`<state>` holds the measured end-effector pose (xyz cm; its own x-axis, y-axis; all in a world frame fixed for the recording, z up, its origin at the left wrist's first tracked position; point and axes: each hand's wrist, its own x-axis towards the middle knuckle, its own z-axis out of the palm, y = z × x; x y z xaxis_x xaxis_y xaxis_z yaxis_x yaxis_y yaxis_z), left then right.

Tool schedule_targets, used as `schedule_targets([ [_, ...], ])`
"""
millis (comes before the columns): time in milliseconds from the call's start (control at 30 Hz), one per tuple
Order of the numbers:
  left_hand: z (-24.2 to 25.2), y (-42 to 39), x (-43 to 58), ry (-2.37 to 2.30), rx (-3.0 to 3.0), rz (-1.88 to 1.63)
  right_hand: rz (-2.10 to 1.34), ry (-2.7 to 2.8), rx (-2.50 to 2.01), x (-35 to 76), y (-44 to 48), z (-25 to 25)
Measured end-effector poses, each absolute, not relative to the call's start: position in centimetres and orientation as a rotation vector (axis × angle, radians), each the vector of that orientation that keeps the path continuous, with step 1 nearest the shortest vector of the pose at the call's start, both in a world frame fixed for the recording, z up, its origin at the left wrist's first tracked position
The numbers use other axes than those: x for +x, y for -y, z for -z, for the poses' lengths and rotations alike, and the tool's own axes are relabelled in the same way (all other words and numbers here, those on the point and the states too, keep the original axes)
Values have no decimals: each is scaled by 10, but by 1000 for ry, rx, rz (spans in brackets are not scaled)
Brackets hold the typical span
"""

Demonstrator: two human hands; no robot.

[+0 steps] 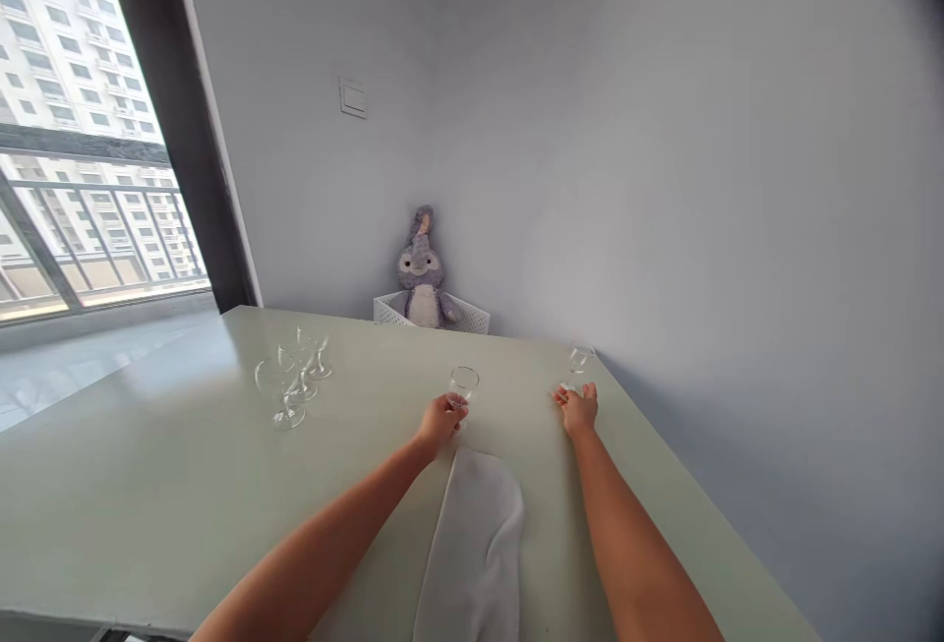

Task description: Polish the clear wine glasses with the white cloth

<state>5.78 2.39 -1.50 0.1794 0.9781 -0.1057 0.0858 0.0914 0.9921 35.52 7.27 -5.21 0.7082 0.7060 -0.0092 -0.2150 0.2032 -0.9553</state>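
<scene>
our left hand point(441, 422) is closed around the stem of a small glass point(462, 388), fingers pinched low under the bowl, and the glass stands upright near the middle of the table point(147, 485), just beyond the far end of a white cloth point(472, 544). our right hand point(578, 409) lies with fingers spread and flat at the foot of a second glass point(579, 360); we cannot tell whether the fingertips touch its base or only rest beside it. that second glass stands close to the right edge of the table, near the wall point(664, 180), so we judge that a careless sweep of the open hand could tip it or push it off the side. the held glass is thin at the stem, and a grip so low leaves the bowl free to swing; we think a quick lift or twist could let it slip through the fingers or knock against the tabletop. the surface looks smooth and glossy, so a nudged foot may slide rather than hold. to the left, well apart from both hands, three more glasses point(295, 377) stand crowded together, some seemingly touching; a forearm swung wide that way could set them clinking or toppling. the cloth lies between our forearms, and an elbow dragging it might pull it toward the held glass. behind the table a plush rabbit point(422, 273) sits in a white basket point(472, 316), clear of all this.
</scene>
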Motion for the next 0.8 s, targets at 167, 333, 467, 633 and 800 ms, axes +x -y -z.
schedule_targets([
  [167, 11, -8, 6, -1280, 1248, -1027, -835, 590, -1198, 371, -81, 52],
  [333, 2, 0, -51, -1426, 1158, -1166, -861, 633, -1240, 374, -85, 55],
  [467, -5, -16, -81, -1492, 1076, -1272, -814, 655, -1297, 367, -85, 54],
  [633, -8, -55, -105, -1550, 990, -1326, -786, 706, -1350, 353, -78, 51],
  [800, -4, -87, -120, -1590, 920, -1375, -817, 783, -1347, 335, -62, 50],
])
